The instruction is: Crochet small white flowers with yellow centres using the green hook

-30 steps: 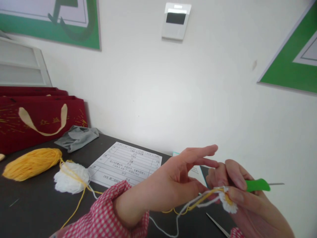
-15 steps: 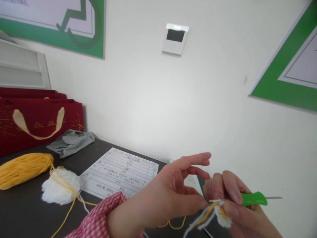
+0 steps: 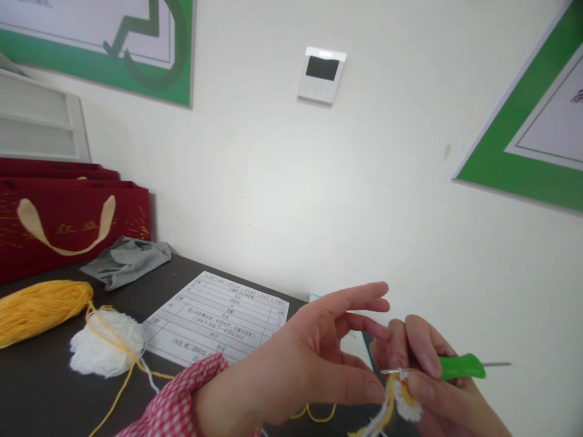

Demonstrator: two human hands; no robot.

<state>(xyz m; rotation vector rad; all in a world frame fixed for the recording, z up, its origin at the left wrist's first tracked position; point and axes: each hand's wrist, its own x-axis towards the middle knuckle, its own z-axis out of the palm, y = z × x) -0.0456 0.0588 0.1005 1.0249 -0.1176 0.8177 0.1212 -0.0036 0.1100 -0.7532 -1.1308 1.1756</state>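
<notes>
My right hand grips a crochet hook with a green handle and pinches a small white and yellow crochet piece. Metal shows at both ends of the handle; the tip on the left passes at the top of the piece. White and yellow yarn strands hang down beside it. Close to the hook tip, my left hand has thumb and index finger brought together at the yarn, other fingers stretched out. What lies between those two fingertips is mostly hidden.
On the dark table lie a yellow yarn skein, a white yarn ball, a printed sheet and grey cloth. Red paper bags stand at the left. A white wall rises behind.
My left thumb has dropped slightly, just below the hook tip. The yarn strands hang more steeply. Both hands still hold close together, and the view has shifted a little.
</notes>
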